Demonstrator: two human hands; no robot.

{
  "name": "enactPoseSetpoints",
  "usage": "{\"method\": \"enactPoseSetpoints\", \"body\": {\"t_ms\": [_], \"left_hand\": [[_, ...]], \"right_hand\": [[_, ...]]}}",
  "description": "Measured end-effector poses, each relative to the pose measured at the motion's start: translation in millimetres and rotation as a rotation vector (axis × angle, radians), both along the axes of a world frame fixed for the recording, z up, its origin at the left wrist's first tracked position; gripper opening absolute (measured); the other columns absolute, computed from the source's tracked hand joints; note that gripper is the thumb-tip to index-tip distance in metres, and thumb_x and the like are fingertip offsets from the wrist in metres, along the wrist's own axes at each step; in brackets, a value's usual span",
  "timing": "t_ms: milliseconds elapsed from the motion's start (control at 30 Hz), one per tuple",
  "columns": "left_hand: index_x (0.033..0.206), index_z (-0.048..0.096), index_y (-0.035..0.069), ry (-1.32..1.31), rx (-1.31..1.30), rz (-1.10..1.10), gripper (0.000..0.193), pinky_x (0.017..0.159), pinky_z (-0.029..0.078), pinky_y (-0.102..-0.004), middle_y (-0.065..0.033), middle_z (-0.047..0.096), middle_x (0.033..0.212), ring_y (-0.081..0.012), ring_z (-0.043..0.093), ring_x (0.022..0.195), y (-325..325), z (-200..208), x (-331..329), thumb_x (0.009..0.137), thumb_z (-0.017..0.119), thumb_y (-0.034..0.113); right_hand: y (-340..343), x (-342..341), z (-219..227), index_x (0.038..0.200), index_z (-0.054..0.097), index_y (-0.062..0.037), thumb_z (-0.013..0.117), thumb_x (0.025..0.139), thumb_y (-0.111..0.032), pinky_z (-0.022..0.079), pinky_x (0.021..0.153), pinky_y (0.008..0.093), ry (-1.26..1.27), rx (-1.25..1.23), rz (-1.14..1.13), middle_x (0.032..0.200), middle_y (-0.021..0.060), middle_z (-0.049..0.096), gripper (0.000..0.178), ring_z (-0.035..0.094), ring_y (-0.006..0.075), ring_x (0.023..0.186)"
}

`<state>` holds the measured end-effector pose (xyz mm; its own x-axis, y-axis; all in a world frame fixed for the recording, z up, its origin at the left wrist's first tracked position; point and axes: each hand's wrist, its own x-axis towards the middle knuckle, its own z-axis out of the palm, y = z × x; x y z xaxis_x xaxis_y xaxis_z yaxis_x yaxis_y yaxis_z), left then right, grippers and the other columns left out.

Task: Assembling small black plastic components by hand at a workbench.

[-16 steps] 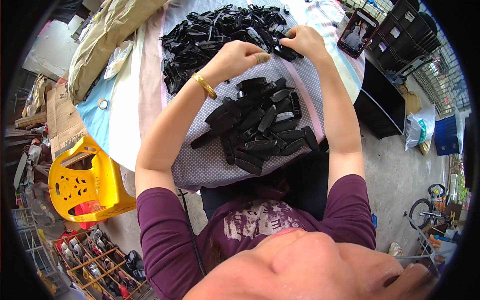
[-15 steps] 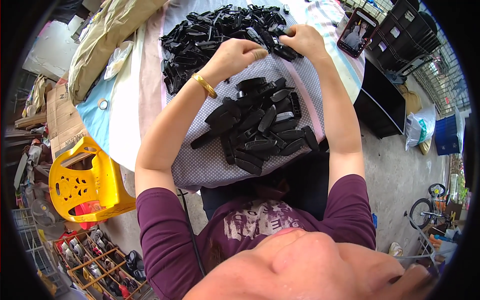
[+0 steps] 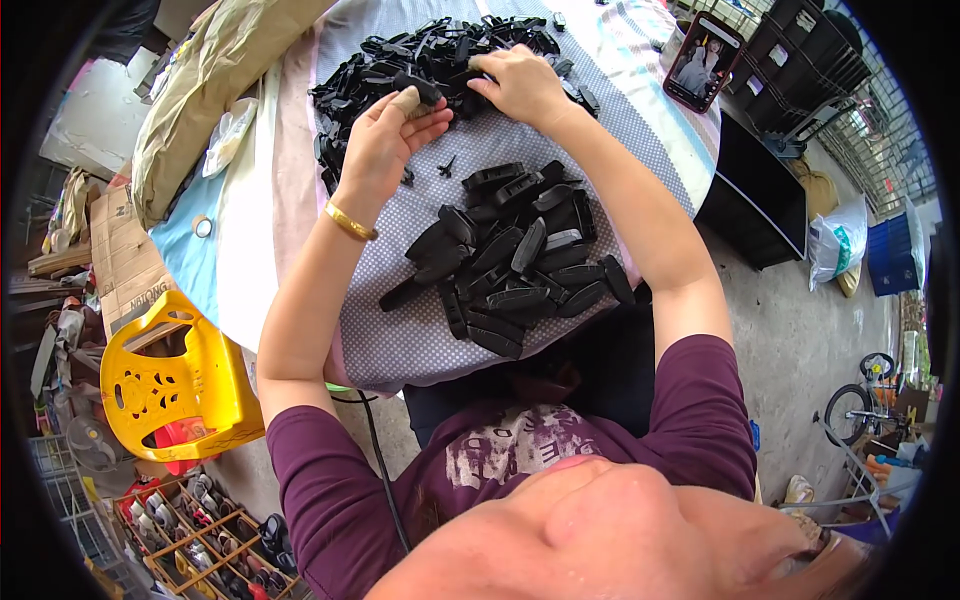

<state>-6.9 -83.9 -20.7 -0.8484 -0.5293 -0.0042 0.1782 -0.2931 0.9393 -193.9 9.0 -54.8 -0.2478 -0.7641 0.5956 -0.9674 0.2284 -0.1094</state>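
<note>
My left hand grips a small black plastic piece between a thumb with a tan covering and the fingers. Over the far heap of small black plastic parts, my right hand has its thumb and fingertips drawn together. Whatever may be between those fingertips is hidden. Nearer to me lies a second pile of longer, chunkier black plastic pieces. One small black part rests alone on the cloth between the two piles. A gold bangle circles my left wrist.
The round table carries a dotted and striped cloth. A phone with a lit screen stands at the far right, near black crates. Tape lies on the left side. A yellow plastic chair stands left of the table.
My left hand has moved left and turned up, now showing a black piece in its fingers. My right hand has moved left over the heap. A small loose part now shows between the piles.
</note>
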Motion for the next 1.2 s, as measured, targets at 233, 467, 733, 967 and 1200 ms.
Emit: {"method": "enactPoseSetpoints", "body": {"t_ms": [233,467,733,967,1200], "left_hand": [[0.102,0.055,-0.005,0.098,0.162,-0.133,0.026,0.081,0.052,-0.0341,-0.0192,0.06,0.097,-0.026,0.062,0.089,-5.4,-3.1,2.2,0.091,0.05,0.018],[0.105,0.054,0.0,0.014,-0.101,-0.026,0.021,0.073,0.053,-0.0311,-0.0138,0.063,0.091,-0.0209,0.063,0.08,-8.5,-6.2,7.1,0.091,0.05,0.015],[0.104,0.057,0.001,-0.026,-0.062,-0.026,0.019,0.074,0.051,-0.0266,-0.0057,0.061,0.094,-0.0132,0.059,0.083,-16.4,-16.5,6.9,0.088,0.054,0.012],[0.117,0.051,0.0,0.006,-0.184,-0.015,0.032,0.074,0.052,-0.0271,-0.006,0.059,0.094,-0.0132,0.059,0.082,-10.0,-20.8,3.2,0.086,0.056,0.007],[0.121,0.049,0.003,0.099,-0.12,0.014,0.037,0.075,0.051,-0.0261,-0.0047,0.059,0.095,-0.0123,0.059,0.083,-11.0,-21.0,1.6,0.085,0.057,0.005]], "right_hand": [[-3.3,8.4,-3.5,0.088,0.064,-0.0094,0.06,0.074,-0.016,0.048,0.075,0.0354,-0.087,-0.123,0.096,0.084,0.0085,0.064,0.016,0.059,0.0277,0.084],[0.2,-2.8,4.3,0.084,0.068,-0.008,0.055,0.073,-0.014,0.047,0.078,0.0379,-0.155,-0.129,0.093,0.081,0.0127,0.065,0.018,0.06,0.0286,0.08],[1.6,-6.9,27.3,0.098,0.065,-0.0063,0.063,0.075,-0.015,0.048,0.077,0.0322,-0.282,0.035,0.208,0.088,0.0079,0.066,0.024,0.061,0.0259,0.081],[-24.1,9.4,16.3,0.096,0.063,-0.0102,0.063,0.075,-0.019,0.046,0.082,0.0341,0.257,0.252,0.026,0.092,0.0055,0.06,0.022,0.055,0.0235,0.094],[-1.6,9.8,37.6,0.099,0.063,-0.0036,0.064,0.076,-0.018,0.05,0.073,0.0314,-0.428,-0.077,0.2,0.087,0.0094,0.065,0.027,0.063,0.0209,0.078]]}}
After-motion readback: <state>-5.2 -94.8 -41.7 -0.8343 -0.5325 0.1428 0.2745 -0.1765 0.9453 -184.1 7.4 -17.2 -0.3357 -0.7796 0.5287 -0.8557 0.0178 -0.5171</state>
